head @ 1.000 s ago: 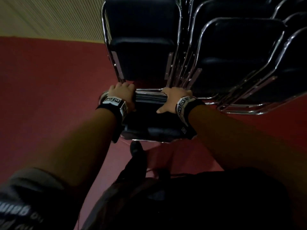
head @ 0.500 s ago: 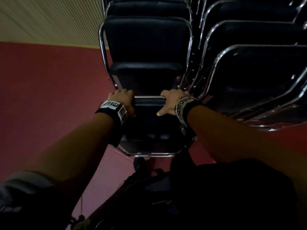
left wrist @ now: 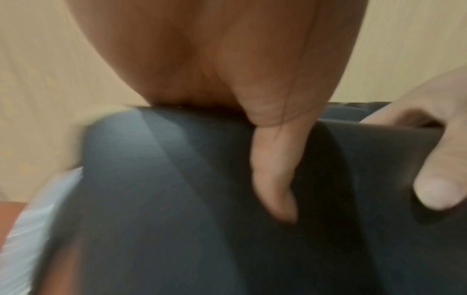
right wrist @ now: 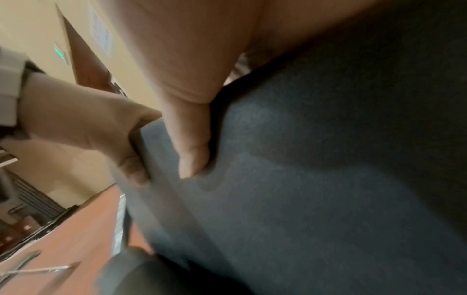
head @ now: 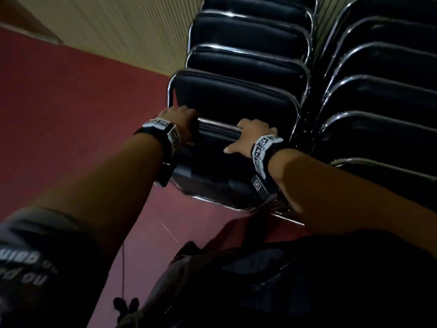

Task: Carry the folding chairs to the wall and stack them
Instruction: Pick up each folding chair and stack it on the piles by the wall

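Observation:
I hold a folded black chair [head: 212, 166] with a chrome frame by its top edge. My left hand [head: 179, 121] grips the left end and my right hand [head: 250, 136] the right end, fingers curled over the rail [head: 217, 127]. In the left wrist view the left hand [left wrist: 252, 79] lays its thumb on the black pad [left wrist: 164, 199]. The right wrist view shows the right hand [right wrist: 192, 129] pressing its thumb into the pad [right wrist: 303, 199]. Just beyond stands a row of stacked chairs [head: 236, 100] leaning toward the beige ribbed wall [head: 132, 27].
A second row of stacked black chairs [head: 378, 102] stands close on the right. Red floor [head: 71, 114] lies on the left. My dark clothing or bag [head: 283, 280] fills the bottom of the head view. A brown door [right wrist: 85, 65] shows far left in the right wrist view.
The held chair has moved closer to the left row of stacked chairs, and more of that row now shows. Both hands keep their grip on the top edge.

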A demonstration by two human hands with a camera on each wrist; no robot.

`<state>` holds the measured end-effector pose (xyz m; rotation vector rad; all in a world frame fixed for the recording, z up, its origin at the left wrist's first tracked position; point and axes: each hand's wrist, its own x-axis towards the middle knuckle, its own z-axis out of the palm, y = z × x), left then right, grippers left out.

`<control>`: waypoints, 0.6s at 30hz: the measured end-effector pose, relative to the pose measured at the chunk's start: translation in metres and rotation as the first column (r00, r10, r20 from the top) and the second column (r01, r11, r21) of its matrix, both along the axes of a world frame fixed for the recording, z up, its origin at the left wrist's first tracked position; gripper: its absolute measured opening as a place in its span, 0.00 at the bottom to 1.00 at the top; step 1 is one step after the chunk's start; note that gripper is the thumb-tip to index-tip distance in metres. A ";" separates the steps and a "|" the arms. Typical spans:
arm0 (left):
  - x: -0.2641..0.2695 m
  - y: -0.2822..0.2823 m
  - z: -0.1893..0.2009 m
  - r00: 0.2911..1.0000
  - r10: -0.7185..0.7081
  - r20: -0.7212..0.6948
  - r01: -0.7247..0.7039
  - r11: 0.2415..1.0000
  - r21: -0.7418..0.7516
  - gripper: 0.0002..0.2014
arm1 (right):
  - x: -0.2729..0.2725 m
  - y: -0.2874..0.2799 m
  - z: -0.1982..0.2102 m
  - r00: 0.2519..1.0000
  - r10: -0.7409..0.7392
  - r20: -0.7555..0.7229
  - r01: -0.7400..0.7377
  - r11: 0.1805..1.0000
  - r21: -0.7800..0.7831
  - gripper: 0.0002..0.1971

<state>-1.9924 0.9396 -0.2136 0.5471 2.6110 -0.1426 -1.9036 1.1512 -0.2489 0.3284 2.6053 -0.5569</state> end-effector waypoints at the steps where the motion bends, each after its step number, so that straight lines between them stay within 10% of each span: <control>1: -0.005 0.005 0.003 1.000 0.011 0.004 -0.011 1.000 0.020 0.38 | -0.007 0.002 0.001 1.000 -0.001 -0.023 0.001 1.000 0.003 0.44; 7: -0.018 0.008 -0.005 1.000 -0.018 -0.024 0.022 0.984 0.175 0.45 | -0.033 0.000 0.004 0.999 0.032 -0.033 -0.028 0.992 0.126 0.33; 12: -0.008 -0.038 0.021 0.988 0.145 0.046 -0.152 0.919 0.365 0.29 | -0.053 -0.056 0.029 0.993 0.089 -0.076 -0.079 0.988 0.133 0.26; 18: -0.014 -0.139 0.039 0.925 0.351 0.146 -0.380 0.866 0.325 0.26 | -0.091 -0.181 0.062 0.988 0.045 -0.149 -0.061 0.992 -0.107 0.17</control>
